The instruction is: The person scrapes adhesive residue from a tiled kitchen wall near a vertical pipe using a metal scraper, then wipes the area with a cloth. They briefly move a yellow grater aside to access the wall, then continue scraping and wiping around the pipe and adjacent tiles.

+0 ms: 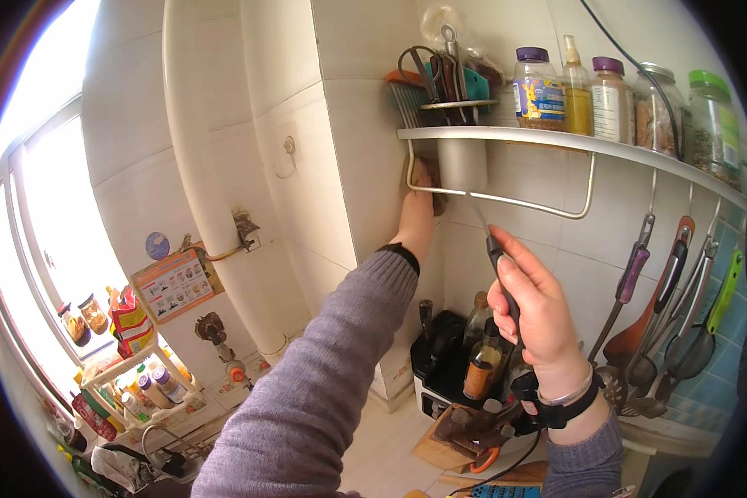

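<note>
My left hand reaches up to the wall corner under the shelf, behind the end of the metal rail; its fingers are mostly hidden, beside a dark brown item. My right hand grips the dark handle of a slim utensil, whose thin metal end points up to the rail. A pale cylindrical holder hangs just above that tip, through the shelf, with scissors and other dark-handled tools standing in it.
Jars and a spray bottle stand on the white shelf. Ladles and spatulas hang at the right. Below are sauce bottles, a black rack and a wooden knife block. A pipe and a window are at the left.
</note>
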A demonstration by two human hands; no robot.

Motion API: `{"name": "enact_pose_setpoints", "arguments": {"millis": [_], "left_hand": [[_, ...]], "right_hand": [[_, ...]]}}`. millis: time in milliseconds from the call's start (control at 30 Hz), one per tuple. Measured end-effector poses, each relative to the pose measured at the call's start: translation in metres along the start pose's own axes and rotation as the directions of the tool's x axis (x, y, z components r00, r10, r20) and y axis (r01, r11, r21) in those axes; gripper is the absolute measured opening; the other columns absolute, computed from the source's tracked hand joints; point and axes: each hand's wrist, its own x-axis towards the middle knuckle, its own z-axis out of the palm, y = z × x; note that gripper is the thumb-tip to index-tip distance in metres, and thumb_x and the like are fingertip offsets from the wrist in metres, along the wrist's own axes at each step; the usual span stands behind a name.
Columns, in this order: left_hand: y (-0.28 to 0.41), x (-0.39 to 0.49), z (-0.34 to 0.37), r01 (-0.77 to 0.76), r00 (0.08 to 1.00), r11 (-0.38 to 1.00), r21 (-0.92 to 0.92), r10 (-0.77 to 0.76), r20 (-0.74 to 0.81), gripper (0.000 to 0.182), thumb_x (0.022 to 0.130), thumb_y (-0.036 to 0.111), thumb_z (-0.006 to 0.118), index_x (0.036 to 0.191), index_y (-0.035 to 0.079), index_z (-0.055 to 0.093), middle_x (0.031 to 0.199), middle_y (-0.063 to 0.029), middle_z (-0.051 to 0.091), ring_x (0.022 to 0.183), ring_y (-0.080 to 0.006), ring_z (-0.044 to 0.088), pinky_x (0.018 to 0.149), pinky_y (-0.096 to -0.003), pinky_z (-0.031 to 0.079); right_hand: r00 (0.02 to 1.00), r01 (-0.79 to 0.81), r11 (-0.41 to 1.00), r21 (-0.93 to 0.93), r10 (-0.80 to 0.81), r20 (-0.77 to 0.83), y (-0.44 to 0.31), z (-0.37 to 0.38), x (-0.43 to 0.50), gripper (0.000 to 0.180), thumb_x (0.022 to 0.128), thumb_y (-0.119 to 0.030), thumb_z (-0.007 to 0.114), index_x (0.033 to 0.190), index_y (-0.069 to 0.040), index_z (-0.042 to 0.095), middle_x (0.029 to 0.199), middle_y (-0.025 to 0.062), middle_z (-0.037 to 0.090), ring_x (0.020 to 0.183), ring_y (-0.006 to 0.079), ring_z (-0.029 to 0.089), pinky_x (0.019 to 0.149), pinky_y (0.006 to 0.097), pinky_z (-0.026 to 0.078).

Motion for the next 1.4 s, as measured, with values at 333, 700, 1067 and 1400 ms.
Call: {"name": "enact_pose_setpoints", "arguments": {"millis": [333,700,1067,1400], "left_hand": [[-0.070,-0.083,-0.020,-0.283,0.951,0.953,-0.106,0.293,0.093,0.086,0.086,0.056,0.050,0.145,-0.002,0.026,0.152,-0.0195,0.021,0.140,-0.0302,0.021,0.115,-0.0381,0.013],[-0.154,-0.084,-0.020,-0.154,0.984,0.905,-0.397,0.178,0.024,0.081,0.082,0.044,0.061,0.144,0.003,0.031,0.153,-0.0127,0.022,0.140,-0.0207,0.024,0.107,-0.0301,0.030],[-0.156,-0.086,-0.021,-0.064,0.959,0.840,-0.539,0.202,0.200,0.076,0.082,0.024,0.058,0.146,0.003,0.024,0.151,-0.0129,0.027,0.140,-0.0236,0.027,0.110,-0.0322,0.029],[-0.042,-0.031,-0.049,-0.280,0.933,0.950,-0.139,0.303,0.194,0.052,0.090,0.023,0.053,0.141,0.013,0.044,0.147,-0.0116,0.037,0.137,-0.0392,0.027,0.110,-0.0518,0.021]], "right_hand": [[1.000,0.017,1.000,0.014,-0.017,0.008,-0.015,0.002,-0.023,0.041,0.098,-0.024,0.049,0.137,-0.013,0.046,0.062,-0.0042,0.044,0.046,0.0029,0.037,0.040,0.0166,0.031],[0.969,-0.244,0.953,-0.182,0.245,-0.016,0.017,-0.003,0.002,0.049,0.094,-0.022,0.053,0.141,-0.012,0.041,0.064,-0.0016,0.047,0.047,0.0046,0.037,0.040,0.0205,0.029],[0.910,-0.353,0.933,0.074,0.361,-0.203,0.057,0.046,0.074,0.052,0.095,-0.026,0.046,0.144,-0.014,0.034,0.067,0.0029,0.048,0.048,0.0092,0.039,0.041,0.0250,0.032],[0.951,-0.268,0.963,0.020,0.268,-0.155,0.027,0.016,0.026,0.052,0.096,-0.026,0.048,0.144,-0.013,0.035,0.065,0.0010,0.047,0.048,0.0074,0.039,0.041,0.0223,0.031]]}}
